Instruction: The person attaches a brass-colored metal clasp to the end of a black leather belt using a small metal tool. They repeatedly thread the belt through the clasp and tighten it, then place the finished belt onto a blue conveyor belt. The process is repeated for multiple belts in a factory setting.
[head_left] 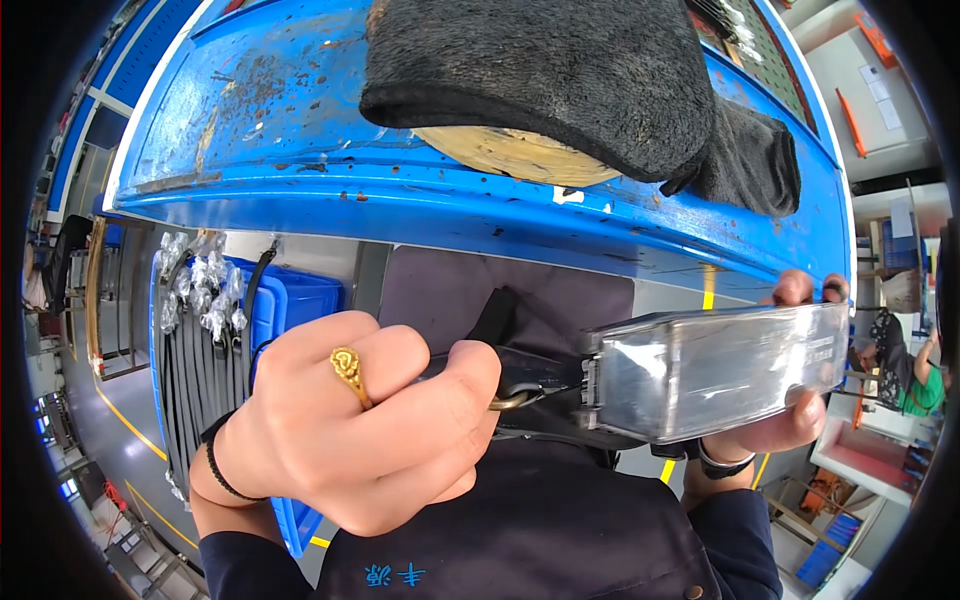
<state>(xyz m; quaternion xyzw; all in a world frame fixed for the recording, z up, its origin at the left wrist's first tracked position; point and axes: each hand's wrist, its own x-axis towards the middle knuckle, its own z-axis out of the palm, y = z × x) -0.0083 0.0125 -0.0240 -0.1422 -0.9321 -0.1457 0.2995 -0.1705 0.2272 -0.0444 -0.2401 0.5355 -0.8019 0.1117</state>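
Note:
My left hand [370, 425], with a gold ring on one finger, is closed in a fist at the centre. What lies inside its fingers is hidden. A small brass-coloured metal loop [512, 401] shows beside its thumb, next to a dark strap [555, 370]. That strap runs to the toothed end of a shiny rectangular belt buckle [710, 370], silvery and see-through looking, perhaps in clear film. My right hand [770, 430] is behind the buckle, its thumb at the lower edge and fingertips over the upper edge, gripping the far right end.
Ahead is a worn blue workbench [270, 120], its front edge close to my hands. A black fuzzy cloth [540, 70] covers a rounded pale form [510, 150] there. To the left, several black belts [200, 390] with plastic-wrapped ends hang over a blue bin [300, 295].

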